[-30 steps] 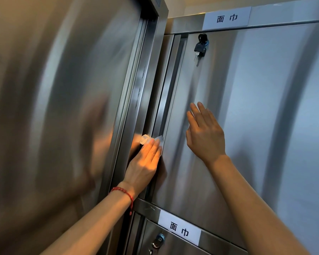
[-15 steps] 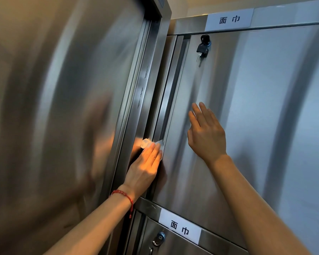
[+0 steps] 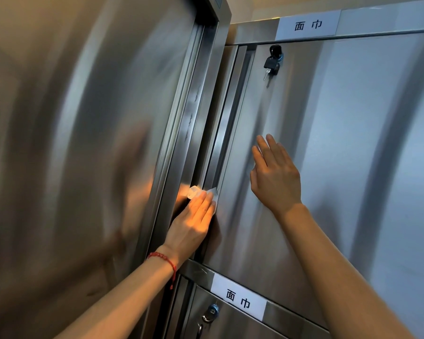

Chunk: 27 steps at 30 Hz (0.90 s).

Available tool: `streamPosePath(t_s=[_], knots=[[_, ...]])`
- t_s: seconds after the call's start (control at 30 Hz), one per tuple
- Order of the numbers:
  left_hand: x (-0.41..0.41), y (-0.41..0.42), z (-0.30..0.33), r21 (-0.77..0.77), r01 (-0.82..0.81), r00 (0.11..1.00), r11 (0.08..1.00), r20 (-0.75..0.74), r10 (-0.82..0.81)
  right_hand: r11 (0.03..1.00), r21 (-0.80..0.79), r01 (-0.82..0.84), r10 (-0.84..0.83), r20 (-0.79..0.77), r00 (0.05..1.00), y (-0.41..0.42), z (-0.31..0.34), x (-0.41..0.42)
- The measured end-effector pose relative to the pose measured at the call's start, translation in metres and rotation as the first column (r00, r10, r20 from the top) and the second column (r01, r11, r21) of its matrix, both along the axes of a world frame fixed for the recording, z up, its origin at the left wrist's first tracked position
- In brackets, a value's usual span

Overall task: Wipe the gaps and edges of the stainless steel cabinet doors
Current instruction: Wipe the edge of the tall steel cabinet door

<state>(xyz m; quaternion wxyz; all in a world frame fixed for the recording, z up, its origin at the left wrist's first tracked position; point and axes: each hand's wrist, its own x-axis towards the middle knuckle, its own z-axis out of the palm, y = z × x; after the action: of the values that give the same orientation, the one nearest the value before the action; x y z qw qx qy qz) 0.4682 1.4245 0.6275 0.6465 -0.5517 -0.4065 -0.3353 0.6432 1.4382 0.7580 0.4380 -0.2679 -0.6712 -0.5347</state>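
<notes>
While the left hand (image 3: pixel 194 223) presses a white wipe (image 3: pixel 201 193) with straight fingers into the door gap (image 3: pixel 216 152), mid-wipe (lower stretch), the right hand (image 3: pixel 275 177) braces flat, fingers straight; next, run along the edge.

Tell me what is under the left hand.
A white wipe, its top edge showing past the fingers at the door gap. The left hand covers the rest.

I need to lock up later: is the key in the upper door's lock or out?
In. The key hangs from the lock near the top left of the upper door.
</notes>
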Motion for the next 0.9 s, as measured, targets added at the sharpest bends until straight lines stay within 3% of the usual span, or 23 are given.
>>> streamPosePath(t_s=[0.43,0.9], knots=[[-0.002,0.005,-0.009,0.050,0.003,1.000,0.999,0.007,-0.003,1.000,0.010,-0.011,0.011,-0.003,1.000,0.000,0.000,0.001],[-0.001,0.003,-0.020,0.003,0.014,0.999,1.000,0.052,-0.014,0.999,-0.043,-0.015,0.015,0.004,1.000,-0.002,0.000,0.001]])
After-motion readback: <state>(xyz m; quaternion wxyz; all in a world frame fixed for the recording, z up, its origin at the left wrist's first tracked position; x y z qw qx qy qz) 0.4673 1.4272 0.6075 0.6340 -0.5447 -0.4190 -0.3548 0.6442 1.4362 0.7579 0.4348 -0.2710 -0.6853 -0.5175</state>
